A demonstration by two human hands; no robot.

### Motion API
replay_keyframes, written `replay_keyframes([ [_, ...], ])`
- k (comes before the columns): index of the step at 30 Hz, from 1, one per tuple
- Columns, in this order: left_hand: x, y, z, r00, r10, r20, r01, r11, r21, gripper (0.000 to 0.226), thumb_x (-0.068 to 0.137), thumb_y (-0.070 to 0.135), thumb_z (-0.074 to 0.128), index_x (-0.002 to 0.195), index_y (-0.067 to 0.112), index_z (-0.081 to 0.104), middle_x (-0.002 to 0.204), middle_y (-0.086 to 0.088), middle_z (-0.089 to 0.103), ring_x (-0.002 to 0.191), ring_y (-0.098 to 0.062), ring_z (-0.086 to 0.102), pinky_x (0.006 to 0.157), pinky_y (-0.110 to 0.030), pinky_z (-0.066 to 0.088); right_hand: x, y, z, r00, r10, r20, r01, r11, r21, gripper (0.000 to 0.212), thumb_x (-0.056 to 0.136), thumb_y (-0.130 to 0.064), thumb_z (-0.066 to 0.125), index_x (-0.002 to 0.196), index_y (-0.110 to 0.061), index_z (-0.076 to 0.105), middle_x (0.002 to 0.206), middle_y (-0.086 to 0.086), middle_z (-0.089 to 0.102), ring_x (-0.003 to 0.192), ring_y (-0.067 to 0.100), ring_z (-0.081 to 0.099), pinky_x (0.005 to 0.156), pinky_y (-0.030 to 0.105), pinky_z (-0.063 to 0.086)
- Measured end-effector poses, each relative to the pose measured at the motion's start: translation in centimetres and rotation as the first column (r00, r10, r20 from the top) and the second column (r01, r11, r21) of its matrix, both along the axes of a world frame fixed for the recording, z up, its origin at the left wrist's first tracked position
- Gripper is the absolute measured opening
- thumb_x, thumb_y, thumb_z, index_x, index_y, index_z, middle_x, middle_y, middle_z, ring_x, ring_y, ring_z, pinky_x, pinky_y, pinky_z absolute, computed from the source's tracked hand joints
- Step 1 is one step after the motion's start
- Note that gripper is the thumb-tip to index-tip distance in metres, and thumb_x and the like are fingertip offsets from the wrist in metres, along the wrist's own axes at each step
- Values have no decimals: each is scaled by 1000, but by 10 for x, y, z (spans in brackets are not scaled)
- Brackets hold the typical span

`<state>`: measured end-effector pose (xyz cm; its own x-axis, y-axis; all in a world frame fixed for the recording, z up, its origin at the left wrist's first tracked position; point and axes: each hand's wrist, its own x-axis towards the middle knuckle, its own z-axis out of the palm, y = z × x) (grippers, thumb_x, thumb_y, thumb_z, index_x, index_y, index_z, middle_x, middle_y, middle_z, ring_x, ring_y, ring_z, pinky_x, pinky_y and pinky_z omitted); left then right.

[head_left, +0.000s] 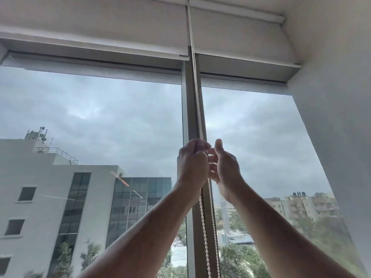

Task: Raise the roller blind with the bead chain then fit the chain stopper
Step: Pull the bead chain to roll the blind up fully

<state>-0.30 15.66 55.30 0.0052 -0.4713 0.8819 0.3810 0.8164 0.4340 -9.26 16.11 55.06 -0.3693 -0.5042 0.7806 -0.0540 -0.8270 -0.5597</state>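
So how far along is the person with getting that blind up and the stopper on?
The raising looks nearly done: both blinds sit rolled up high, leaving the window clear. In hand: the left hand is closed on the bead chain, while the right hand is open beside it. Left to do: the chain stopper, which I cannot see anywhere, either fitted or held.
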Motion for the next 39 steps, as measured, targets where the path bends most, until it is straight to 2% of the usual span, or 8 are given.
replay_keyframes([
  [6, -6, 0, -17, 999, 44, -25, -45, 997, -56, 30, 95, 10, 44, 72, 11, 64, 70, 0, 59, 69, -17, 49, 66, -33, 37, 22, 20, 59, 993, 117, -16, -116, 991, 62, 46, 101, -46, 47, 95, -4, 64, 77, 10, 64, 60, 22, 64, 61, 35, 56],
  [11, 0, -1, -33, 999, 48, -4, -49, 998, -28, 30, 93, 10, 48, 72, 21, 66, 57, 15, 57, 56, -3, 46, 60, -29, 38, 45, 30, 88, 996, 93, -10, -92, 994, 58, 39, 106, -36, 34, 103, -5, 58, 63, 0, 45, 45, 10, 37, 35, 17, 31],
  [13, 2, 3, -37, 1000, 29, -3, -29, 999, -34, 32, 93, 10, 47, 71, 23, 65, 53, 16, 53, 53, -4, 43, 57, -28, 35, 56, 30, 91, 996, 80, 24, -81, 996, 23, 35, 106, -26, 33, 92, -8, 60, 54, -5, 32, 36, 7, 24, 33, 16, 19],
  [18, 11, 2, -44, 999, -6, 48, 9, 997, -74, 34, 101, 12, 45, 74, 18, 64, 48, 12, 39, 50, -9, 31, 51, -29, 25, 60, 24, 83, 996, -86, -24, 83, 990, -117, 39, 89, 2, 25, 75, -15, 58, 55, 2, 30, 38, 13, 22, 39, 20, 16],
  [24, 22, -9, -54, 983, -111, 145, 123, 990, -69, 44, 98, 8, 45, 63, 21, 68, 48, 0, 43, 37, -10, 32, 38, -18, 25, 54, 19, 60, 964, -256, -66, 240, 953, -187, 40, 81, -3, 28, 68, -22, 60, 49, 1, 32, 35, 15, 24, 39, 20, 22],
  [31, 24, -20, -21, 995, 6, 101, -8, 1000, 27, 32, 70, 26, 38, 73, 14, 68, 65, -10, 68, 57, -23, 61, 53, -35, 53, 55, 20, 36, 943, -322, -79, 299, 929, -218, 37, 87, -3, 37, 65, -22, 60, 45, -1, 39, 36, 17, 35, 42, 22, 30],
  [36, 31, -13, 23, 997, 50, 62, -49, 999, -5, 38, 99, 35, 44, 87, 11, 71, 87, -17, 74, 84, -32, 71, 77, -46, 58, 52, 14, 6, 956, -264, -127, 222, 935, -278, 39, 97, -9, 41, 64, -17, 62, 38, -14, 48, 33, 0, 45, 34, 14, 32],
  [39, 33, 0, 44, 993, -40, 110, 39, 999, 11, 37, 100, 40, 49, 87, 11, 69, 84, -10, 72, 72, -21, 67, 61, -30, 55, 44, 3, -14, 911, -386, -144, 329, 891, -312, 36, 97, -15, 44, 68, -18, 65, 42, -13, 42, 41, 8, 34, 43, 22, 27],
])
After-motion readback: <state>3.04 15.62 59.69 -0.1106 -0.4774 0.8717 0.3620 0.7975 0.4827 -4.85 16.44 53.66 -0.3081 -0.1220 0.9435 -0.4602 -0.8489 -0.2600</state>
